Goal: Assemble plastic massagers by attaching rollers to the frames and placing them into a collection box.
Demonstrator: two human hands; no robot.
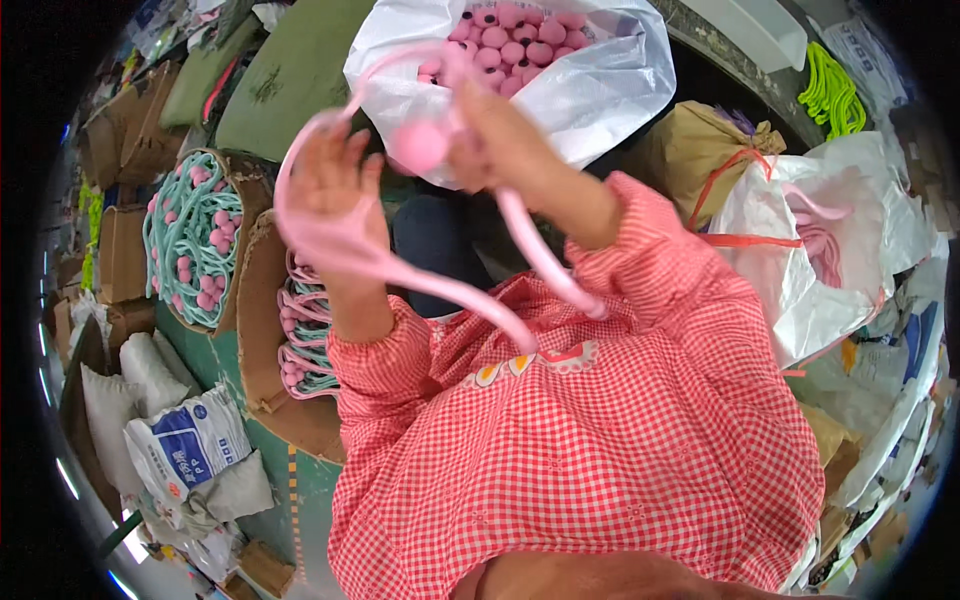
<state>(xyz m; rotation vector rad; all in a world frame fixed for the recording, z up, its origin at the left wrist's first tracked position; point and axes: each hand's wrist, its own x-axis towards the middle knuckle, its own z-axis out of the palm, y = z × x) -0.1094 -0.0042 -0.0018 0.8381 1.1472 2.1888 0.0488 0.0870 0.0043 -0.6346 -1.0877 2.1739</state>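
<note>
A thick pink cord (455,291) loops up from my lap, blurred by motion, with its two ends hanging over my red checked smock. My left hand (335,175) is inside the loop, fingers stretched and apart, and the cord crosses in front of its palm. My right hand (500,135) is closed around the cord higher up. Beside its fingers, a pink ball (418,147) sits close to the cord; the blur hides whether the cord runs through it. Beyond my hands, a white woven sack (620,95) stands open with several pink balls (525,50) inside.
At left, cardboard boxes (262,350) hold mint and pink cords with balls (195,240). A white bag (750,235) with pink cords stands at right, beside a brown sack (690,150). Neon green cords (833,90) lie at the far right. Filled sacks (195,450) sit lower left.
</note>
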